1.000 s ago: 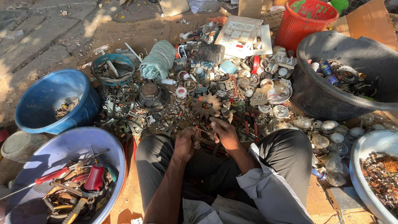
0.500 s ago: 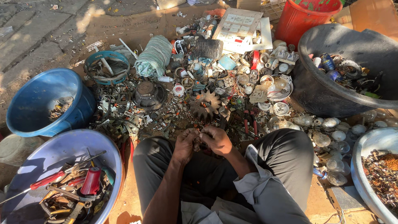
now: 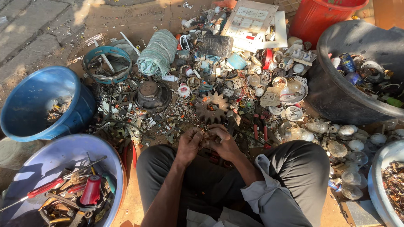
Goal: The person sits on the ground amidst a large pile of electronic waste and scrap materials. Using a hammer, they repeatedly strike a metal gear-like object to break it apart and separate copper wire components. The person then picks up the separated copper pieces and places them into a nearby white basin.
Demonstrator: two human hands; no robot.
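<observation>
Nearest, at six o'clock, the seated person's dark-trousered knees frame the two hands, which have stayed pressed together over the last second while the view has only tipped and drawn slightly closer. The left hand (image 3: pixel 188 145) is curled narrow around a small tangled metal scrap piece (image 3: pixel 205 136), and the right hand (image 3: pixel 224 144) pinches the same piece from the other side, fingers tight; what exactly the piece is cannot be told. Since neither hand has let go or reached out, the picking-apart of that piece reads as ongoing, not finished. At eight o'clock sits a pale lilac plastic basin of hand tools (image 3: pixel 25 168), with a red-handled screwdriver (image 3: pixel 42 188) in it. Just beyond the hands at twelve o'clock lies a rusty toothed metal gear wheel (image 3: pixel 211 107) among loose scrap. Farther out, a blue plastic tub (image 3: pixel 25 96) stands at ten o'clock, a large black rubber tub (image 3: pixel 336 96) at two o'clock, and a white switch panel (image 3: pixel 252 19) at twelve.
</observation>
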